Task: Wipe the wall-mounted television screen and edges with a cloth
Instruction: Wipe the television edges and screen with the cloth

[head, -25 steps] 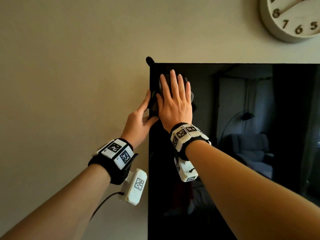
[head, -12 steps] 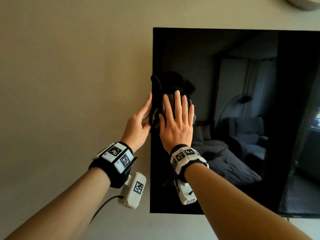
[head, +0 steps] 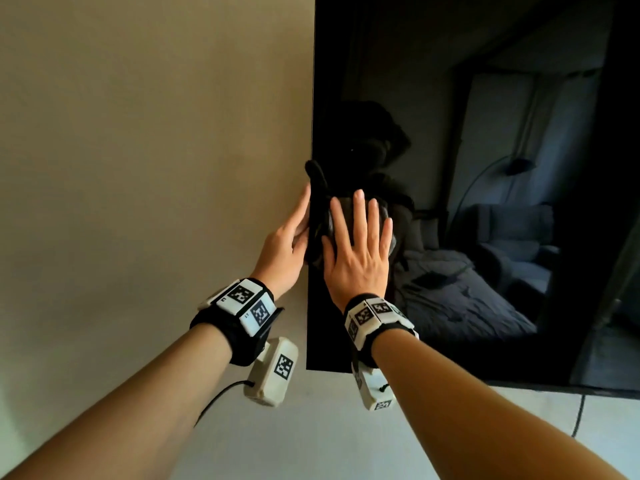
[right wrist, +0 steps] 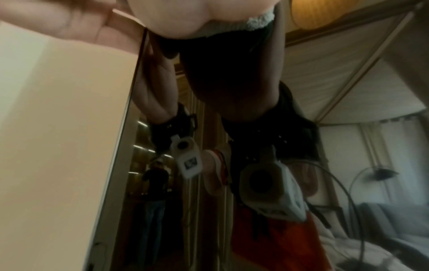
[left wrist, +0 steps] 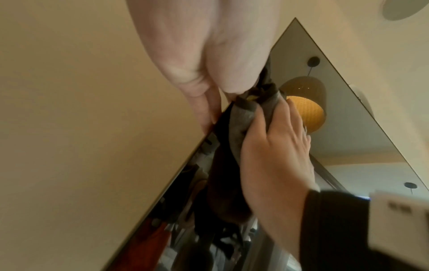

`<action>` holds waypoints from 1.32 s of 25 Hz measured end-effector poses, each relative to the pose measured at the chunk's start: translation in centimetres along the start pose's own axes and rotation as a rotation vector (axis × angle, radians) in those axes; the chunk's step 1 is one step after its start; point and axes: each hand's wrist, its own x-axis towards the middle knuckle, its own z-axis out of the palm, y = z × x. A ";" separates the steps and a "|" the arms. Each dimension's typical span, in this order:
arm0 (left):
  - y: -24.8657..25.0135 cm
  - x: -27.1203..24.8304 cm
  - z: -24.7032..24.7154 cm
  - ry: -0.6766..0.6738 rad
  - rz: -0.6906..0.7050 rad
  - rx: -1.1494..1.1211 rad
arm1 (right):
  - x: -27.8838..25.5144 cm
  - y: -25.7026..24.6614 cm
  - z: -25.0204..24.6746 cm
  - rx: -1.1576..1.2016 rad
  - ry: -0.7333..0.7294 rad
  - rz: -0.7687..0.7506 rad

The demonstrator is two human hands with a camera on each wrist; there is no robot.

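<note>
The wall-mounted television (head: 502,98) fills the right of the head view, its screen black and reflective. A dark grey cloth (head: 317,188) is folded over its left edge, low down. My right hand (head: 356,240) lies flat on the screen with straight fingers and presses the cloth against the glass. My left hand (head: 287,244) is at the edge itself and pinches the cloth over it, thumb at the front, straight fingers along the side. The left wrist view shows the cloth (left wrist: 232,128) bunched between my left hand (left wrist: 197,55) and right hand (left wrist: 274,155).
A bare beige wall (head: 138,133) runs left of the television. The television's bottom edge (head: 485,383) lies just below my wrists. A thin dark cable (head: 579,417) hangs under it at the right. The screen mirrors a bed, an armchair and a floor lamp.
Both hands have slid the cloth down the television's left edge from near the top corner to its lower part. The wall clock has left the head view.
</note>
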 end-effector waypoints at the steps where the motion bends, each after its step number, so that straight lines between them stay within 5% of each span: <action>1: -0.3 -0.4 0.3 0.004 -0.010 0.013 | 0.2 -0.2 0.0 0.005 0.000 -0.009; 5: -1.4 -1.2 1.2 0.044 -0.030 -0.021 | 2.0 -0.3 0.2 0.036 0.050 -0.032; 12: -4.6 -5.7 3.5 0.021 -0.149 -0.025 | -9.9 0.5 1.6 0.006 -0.102 -0.097; 17: -5.7 -6.6 4.1 0.024 -0.129 -0.042 | -8.2 -0.8 1.9 0.067 -0.016 -0.036; 23: -7.2 -8.1 5.2 0.006 -0.097 -0.015 | -17.9 0.4 3.5 -0.013 -0.136 -0.196; 33: -7.4 -10.3 7.3 0.118 -0.146 -0.069 | -17.4 5.7 1.4 -0.084 -0.169 -0.345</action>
